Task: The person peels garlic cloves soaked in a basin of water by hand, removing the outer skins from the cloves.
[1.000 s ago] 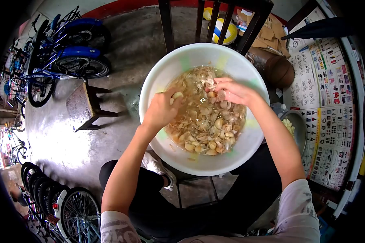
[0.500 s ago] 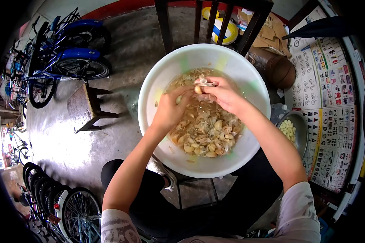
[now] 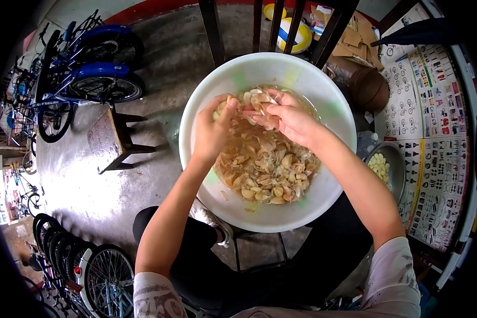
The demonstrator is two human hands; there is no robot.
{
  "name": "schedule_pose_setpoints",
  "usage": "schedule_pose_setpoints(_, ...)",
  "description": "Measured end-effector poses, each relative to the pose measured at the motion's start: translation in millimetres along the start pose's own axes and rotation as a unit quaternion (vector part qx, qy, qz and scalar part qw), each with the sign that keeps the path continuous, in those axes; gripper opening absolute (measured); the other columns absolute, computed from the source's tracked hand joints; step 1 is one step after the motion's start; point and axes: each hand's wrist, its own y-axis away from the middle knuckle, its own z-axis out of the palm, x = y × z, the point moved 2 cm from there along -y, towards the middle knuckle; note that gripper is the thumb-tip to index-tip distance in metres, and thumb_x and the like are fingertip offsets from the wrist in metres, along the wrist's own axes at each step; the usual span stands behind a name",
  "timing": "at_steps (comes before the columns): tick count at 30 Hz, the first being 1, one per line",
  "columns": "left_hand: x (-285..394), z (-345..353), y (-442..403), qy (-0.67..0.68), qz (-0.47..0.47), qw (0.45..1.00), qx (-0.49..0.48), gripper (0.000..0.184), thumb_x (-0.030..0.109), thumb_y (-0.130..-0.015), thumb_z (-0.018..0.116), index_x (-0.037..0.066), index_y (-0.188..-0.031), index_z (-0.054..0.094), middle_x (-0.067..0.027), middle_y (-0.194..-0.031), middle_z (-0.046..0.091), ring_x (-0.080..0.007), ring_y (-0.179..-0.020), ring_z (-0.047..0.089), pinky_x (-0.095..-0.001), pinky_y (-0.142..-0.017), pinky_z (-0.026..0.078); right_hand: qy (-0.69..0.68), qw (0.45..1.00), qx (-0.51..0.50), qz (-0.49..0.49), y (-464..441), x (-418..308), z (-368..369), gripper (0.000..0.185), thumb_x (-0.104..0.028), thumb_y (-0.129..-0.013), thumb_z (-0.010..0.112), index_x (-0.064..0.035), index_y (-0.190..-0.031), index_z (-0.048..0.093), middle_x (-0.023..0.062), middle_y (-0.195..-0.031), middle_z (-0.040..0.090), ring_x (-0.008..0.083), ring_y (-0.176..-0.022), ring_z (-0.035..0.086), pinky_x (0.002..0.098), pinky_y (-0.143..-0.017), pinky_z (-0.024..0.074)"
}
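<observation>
Gray, shiny floor point(image 3: 164, 69) fills much of the left side of the frame. Near the middle, the left hand point(image 3: 211, 127) is curled up, holding pale garlic cloves point(image 3: 218, 112) in its fingers. Just beside it, the right hand point(image 3: 298, 123) is partly open and holds thin, papery garlic skins point(image 3: 261, 100). Both hands are over the top part of a big white bowl point(image 3: 331, 180). Inside the bowl is brownish water with a pile of garlic point(image 3: 267, 177), cloves and loose skins all mixed up. Right of the bowl, a metal bowl point(image 3: 399, 168) has white peeled cloves point(image 3: 379, 167) in it. Sheets with little pictures point(image 3: 432, 138) cover the right side. Dark wooden bars point(image 3: 257, 26) stand at the top, with a yellow, white and blue ball point(image 3: 300, 38) behind them. Left of the big bowl is a small stool point(image 3: 105, 140). Bikes point(image 3: 98, 79) are at the upper left, and more wheels point(image 3: 108, 281) are at the lower left.
</observation>
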Motion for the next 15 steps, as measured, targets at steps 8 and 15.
schedule_pose_setpoints(8,9.4,-4.1,-0.7,0.148,-0.052,0.987,-0.011,0.027,0.029,-0.100,0.057,0.005,-0.112,0.061,0.0037,-0.079,0.048,-0.0025,-0.062,0.038,-0.0175,-0.051,0.028,0.403,0.898,-0.041,-0.174,-29.7,11.0,-34.2,0.044,-0.006,-0.097,0.048,0.0008,-0.140,0.041,0.0119,-0.126,0.059,0.0260,-0.111,0.063,0.0315,-0.099,0.0488)
schedule_pose_setpoints(15,10.6,-9.1,-0.5,0.118,-0.020,0.993,-0.011,0.025,0.027,-0.100,0.056,0.005,-0.111,0.061,0.0035,-0.078,0.047,-0.0030,-0.063,0.037,-0.0178,-0.051,0.027,0.652,0.749,0.023,-0.114,-19.7,-41.7,-43.1,0.052,0.007,-0.084,0.046,-0.0032,-0.134,0.052,0.0163,-0.128,0.057,0.0290,-0.120,0.054,0.0371,-0.106,0.0418)
